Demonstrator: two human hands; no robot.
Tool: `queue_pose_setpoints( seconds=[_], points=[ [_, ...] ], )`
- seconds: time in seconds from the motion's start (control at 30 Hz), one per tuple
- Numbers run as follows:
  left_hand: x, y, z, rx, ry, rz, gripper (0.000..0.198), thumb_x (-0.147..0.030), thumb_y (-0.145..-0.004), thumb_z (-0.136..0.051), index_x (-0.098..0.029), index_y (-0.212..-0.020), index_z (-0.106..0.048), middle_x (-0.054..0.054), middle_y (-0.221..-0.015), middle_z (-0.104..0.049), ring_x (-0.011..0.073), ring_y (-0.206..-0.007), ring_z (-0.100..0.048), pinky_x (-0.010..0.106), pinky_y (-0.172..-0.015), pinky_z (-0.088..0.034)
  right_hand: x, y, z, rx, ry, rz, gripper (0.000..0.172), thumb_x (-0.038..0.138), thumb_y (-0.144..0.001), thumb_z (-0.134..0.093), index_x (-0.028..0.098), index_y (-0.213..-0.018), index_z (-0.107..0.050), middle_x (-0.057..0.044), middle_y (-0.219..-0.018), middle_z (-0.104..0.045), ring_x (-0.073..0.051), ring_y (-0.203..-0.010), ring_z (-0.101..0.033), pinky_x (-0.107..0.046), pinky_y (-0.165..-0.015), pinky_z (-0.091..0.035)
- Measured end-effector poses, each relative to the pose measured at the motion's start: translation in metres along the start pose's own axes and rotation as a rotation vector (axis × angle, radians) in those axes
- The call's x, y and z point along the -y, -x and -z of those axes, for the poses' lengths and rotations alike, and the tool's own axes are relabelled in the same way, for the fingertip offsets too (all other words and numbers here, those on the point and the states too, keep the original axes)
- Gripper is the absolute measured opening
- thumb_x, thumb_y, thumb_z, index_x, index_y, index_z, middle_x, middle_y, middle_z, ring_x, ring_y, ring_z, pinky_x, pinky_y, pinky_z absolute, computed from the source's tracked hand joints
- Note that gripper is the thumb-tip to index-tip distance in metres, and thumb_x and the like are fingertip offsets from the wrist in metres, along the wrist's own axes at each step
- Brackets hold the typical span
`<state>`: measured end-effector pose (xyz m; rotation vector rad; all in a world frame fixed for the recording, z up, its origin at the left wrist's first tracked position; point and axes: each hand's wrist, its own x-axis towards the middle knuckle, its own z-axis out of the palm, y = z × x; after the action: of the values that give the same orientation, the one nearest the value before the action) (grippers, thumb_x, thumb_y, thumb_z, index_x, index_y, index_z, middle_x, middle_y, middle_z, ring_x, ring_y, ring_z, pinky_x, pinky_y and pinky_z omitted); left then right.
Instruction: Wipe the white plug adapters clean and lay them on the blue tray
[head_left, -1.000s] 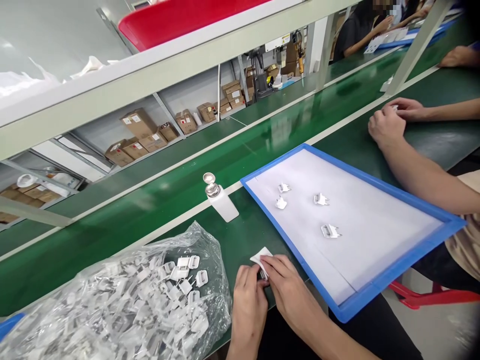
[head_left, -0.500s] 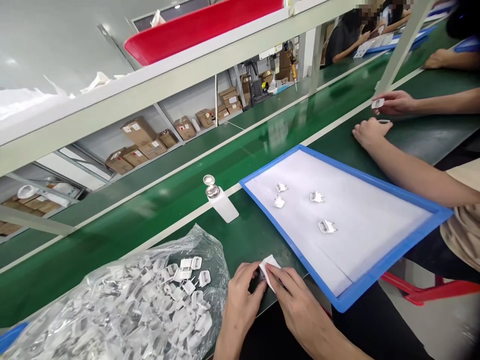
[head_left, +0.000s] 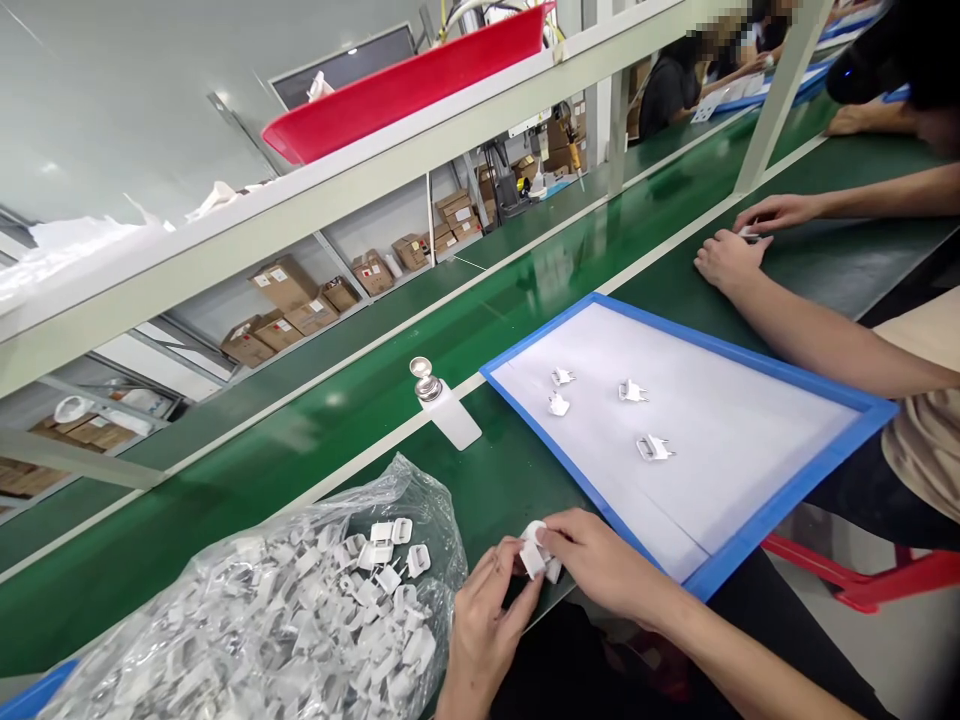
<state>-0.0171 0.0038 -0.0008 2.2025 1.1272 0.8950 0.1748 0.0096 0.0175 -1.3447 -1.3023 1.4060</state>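
My left hand (head_left: 484,610) and my right hand (head_left: 600,560) meet at the near table edge. Between their fingertips is a small white plug part (head_left: 532,560), with a white wipe (head_left: 541,535) pressed against it by the right fingers. Both hands are closed in a pinch. To the left lies a clear plastic bag (head_left: 300,610) full of several white plug parts. To the right sits a blue-rimmed tray (head_left: 795,490) with a white liner, on which several plug parts (head_left: 652,447) lie apart.
A white dispenser bottle (head_left: 448,405) with a metal top stands beyond the hands. A co-worker's hands (head_left: 731,255) work on the green table at the right. A green conveyor runs behind. Overhead is a shelf with a red bin (head_left: 405,85).
The hands have lifted the plug part and wipe slightly and shifted their pinch; the wipe is now bunched round the part. The co-worker's hands have come together on the table.
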Motion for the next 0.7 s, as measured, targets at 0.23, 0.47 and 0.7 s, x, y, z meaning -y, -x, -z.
queue_pose_setpoints(
  seconds=[0.23,0.47,0.7],
  points=[
    [0.008,0.003,-0.001,-0.161,0.079,0.262,0.021,-0.032,-0.092,-0.067,-0.02,-0.109,-0.072,0.001,-0.089,-0.079,0.0139,-0.069,-0.073,0.018,-0.07,-0.058,0.001,0.011,-0.029,-0.145,-0.463,-0.232,0.039,0.054,-0.088,-0.056,0.016,-0.085,-0.066,-0.006,-0.083,-0.06,-0.017,-0.074,-0.054,-0.029,-0.067,-0.047],
    [0.013,0.001,-0.002,-0.325,0.464,0.492,0.032,-0.043,-0.085,-0.075,-0.016,-0.103,-0.077,0.004,-0.09,-0.078,0.0184,-0.08,-0.072,0.021,-0.074,-0.056,-0.011,0.018,-0.063,-0.211,-0.376,-0.03,0.047,0.06,-0.095,-0.054,0.018,-0.076,-0.065,-0.001,-0.076,-0.051,-0.016,-0.073,-0.046,-0.028,-0.067,-0.04],
    [0.014,-0.002,0.002,-0.308,0.795,0.489,0.022,-0.036,-0.088,-0.074,-0.015,-0.089,-0.073,-0.001,-0.078,-0.066,0.0104,-0.072,-0.057,0.016,-0.067,-0.045,-0.028,0.016,-0.06,-0.164,0.088,0.543,0.027,0.021,-0.105,-0.046,0.023,-0.117,-0.069,-0.008,-0.115,-0.061,-0.018,-0.098,-0.06,-0.027,-0.085,-0.047]
  ],
)
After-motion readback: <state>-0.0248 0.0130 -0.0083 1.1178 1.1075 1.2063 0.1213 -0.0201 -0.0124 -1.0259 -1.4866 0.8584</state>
